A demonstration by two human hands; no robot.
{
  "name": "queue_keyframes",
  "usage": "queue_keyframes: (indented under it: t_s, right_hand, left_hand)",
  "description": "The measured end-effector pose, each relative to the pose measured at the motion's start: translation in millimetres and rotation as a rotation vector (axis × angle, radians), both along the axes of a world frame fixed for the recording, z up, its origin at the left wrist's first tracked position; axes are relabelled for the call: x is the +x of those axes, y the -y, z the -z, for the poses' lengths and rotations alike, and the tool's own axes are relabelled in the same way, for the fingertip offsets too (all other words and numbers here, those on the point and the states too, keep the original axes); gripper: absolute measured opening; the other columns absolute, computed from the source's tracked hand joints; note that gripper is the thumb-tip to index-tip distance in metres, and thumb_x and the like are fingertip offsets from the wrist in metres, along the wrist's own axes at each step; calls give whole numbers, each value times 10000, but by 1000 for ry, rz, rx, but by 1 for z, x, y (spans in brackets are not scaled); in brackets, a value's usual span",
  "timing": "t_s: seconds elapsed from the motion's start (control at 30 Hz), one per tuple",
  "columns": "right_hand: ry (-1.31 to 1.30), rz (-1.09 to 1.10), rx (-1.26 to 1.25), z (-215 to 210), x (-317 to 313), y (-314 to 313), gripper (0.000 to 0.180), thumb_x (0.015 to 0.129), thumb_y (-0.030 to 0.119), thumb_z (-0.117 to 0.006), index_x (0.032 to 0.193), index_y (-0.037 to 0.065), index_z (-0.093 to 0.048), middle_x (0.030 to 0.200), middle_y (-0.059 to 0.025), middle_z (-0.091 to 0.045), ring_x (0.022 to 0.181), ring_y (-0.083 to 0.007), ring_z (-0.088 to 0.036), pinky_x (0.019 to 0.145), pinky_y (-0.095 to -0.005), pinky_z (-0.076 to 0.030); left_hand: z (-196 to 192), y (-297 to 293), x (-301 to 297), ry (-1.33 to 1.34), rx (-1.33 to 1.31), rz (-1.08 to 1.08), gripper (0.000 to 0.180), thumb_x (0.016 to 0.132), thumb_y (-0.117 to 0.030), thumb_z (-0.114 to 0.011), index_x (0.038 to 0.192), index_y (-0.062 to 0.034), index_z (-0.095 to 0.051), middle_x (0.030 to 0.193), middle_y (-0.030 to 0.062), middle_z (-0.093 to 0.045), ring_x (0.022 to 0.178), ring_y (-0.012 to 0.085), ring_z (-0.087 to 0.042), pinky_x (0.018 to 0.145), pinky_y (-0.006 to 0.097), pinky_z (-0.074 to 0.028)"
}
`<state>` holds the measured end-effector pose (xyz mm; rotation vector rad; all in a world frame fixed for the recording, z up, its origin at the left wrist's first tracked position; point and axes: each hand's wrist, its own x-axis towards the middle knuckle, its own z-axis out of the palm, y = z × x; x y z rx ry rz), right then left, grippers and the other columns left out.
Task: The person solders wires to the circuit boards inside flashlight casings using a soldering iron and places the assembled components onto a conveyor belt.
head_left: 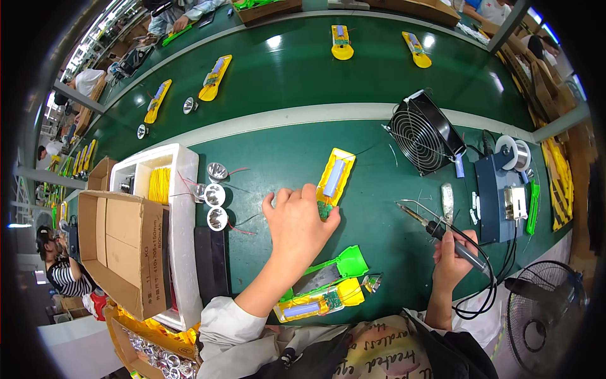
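Yellow casing half (pixel 341 155): pinching its near end above the table (pixel 278 151) in the left-hand grip (pixel 297 218), closing fingers and thumb about the green circuit board (pixel 324 210) there and partly hiding it. Extending beyond those fingertips, running lengthwise away from the body with a slight lean rightward, and carrying a blue cell (pixel 334 179) along the middle. Lying thus ahead and slightly right of the left-hand grip, the nearer one, while lying well to the left of the right-hand grip (pixel 451 262). Clasping a soldering iron (pixel 434 228) in the latter, pointing its tip forward and leftward toward the casing's side, leaving a gap between. Farther out, showing silver reflectors (pixel 215 197) leftward, a green casing half (pixel 350 261) nearer the body, a black fan (pixel 421 138) beyond the iron, and a blue soldering station (pixel 492 196) rightward.
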<state>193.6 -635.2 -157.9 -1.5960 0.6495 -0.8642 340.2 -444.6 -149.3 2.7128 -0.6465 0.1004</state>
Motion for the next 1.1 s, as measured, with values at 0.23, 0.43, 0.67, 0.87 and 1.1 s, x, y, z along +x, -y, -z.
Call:
queue_keyframes:
  t_s: [0.23, 0.43, 0.67, 0.87, 1.1]
  right_hand:
    - [-30, -15, -11, 4, -3, 3, 146, 782, 12, -570, 771, 18, -424, 542, -50, -512, 381, -43, -425, 357, -152, -323]
    - [-60, -9, 1, 1, 1, -2, 145, 782, 20, -570, 774, 15, -425, 537, -48, -508, 382, -43, -425, 356, -151, -323]
    - [-17, -47, -16, -6, 2, -12, 129, 782, 20, -549, 781, 10, -420, 521, -56, -486, 371, -51, -406, 350, -159, -319]
    - [-14, -96, -11, -17, 7, -24, 173, 773, 44, -571, 777, 16, -400, 523, -58, -475, 372, -61, -414, 344, -164, -322]
    - [-53, -268, -133, -52, 29, -48, 204, 755, 60, -609, 780, 7, -413, 555, -64, -494, 401, -73, -461, 377, -170, -349]
  left_hand:
    - [-5, -16, -2, -97, 28, 117, 483, 611, -242, -707, 1010, -26, -541, 846, 119, -602, 837, 272, -524, 833, 431, -345]
    - [-10, -54, -12, -24, -587, -73, 655, 630, -173, -726, 1189, -25, -419, 1083, 138, -520, 938, 271, -509, 814, 363, -400]
    - [16, -75, -18, -154, -590, 30, 241, 688, -58, -656, 925, -43, -613, 880, 75, -615, 843, 226, -540, 742, 313, -426]
    - [25, -67, -16, -108, -632, 35, 150, 680, -77, -668, 826, -58, -639, 740, 34, -617, 721, 195, -543, 708, 305, -414]
    - [27, -55, -14, 49, -571, 90, 80, 651, -93, -684, 707, -93, -626, 662, -3, -591, 634, 168, -514, 749, 341, -382]
